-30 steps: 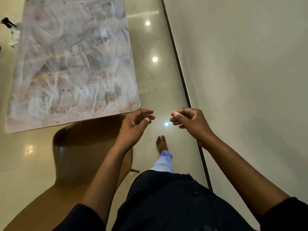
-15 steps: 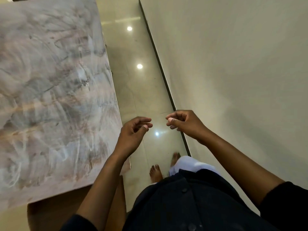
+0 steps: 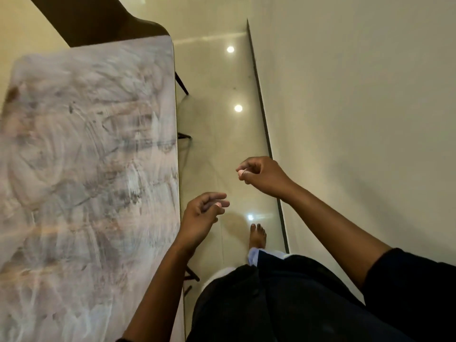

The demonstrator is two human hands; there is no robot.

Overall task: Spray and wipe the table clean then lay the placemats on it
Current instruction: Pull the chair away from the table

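Walking along the table's right edge, both hands empty.

The table now fills the left of my view, its marbled top covered in smeary wipe streaks; a second ago I saw only its near end with a brown chair tucked under it, and that chair has dropped out of sight while another dark chair shows at the far end. So I read this as the person moving along between table and wall. The left hand hangs just beside the table's edge, fingers loosely curled on nothing. The right hand has fingers curled in, thumb against them, holding nothing I can see. No placemats, spray or cloth in view, so I judge they are being fetched.
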